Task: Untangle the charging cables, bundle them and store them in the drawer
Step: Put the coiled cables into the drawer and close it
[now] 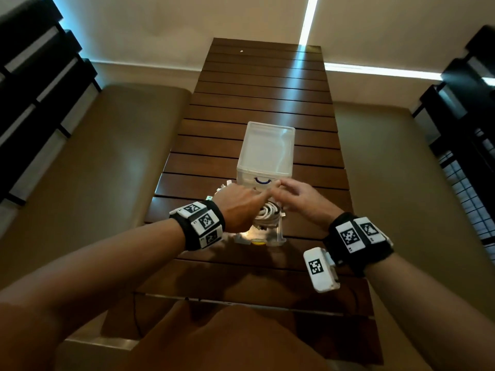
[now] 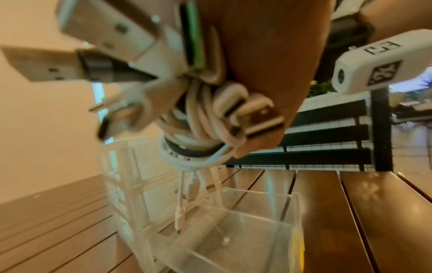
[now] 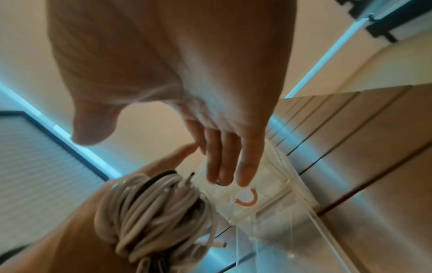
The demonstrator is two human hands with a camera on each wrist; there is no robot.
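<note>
Seemingly near the end, the left hand (image 1: pixel 241 207) grips the coiled cables (image 3: pixel 151 208) just above the pulled-out clear drawer (image 2: pixel 245 240) while the right hand (image 1: pixel 297 196), fingers straight and holding nothing, touches the organiser (image 1: pixel 267 151); dropping in and closing remain.

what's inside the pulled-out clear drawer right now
Almost nothing: the clear drawer looks bare apart from one white plug tip dangling in from the cable bundle that the left hand holds above it. In the head view, the hand and bundle cover much of the drawer.
</note>
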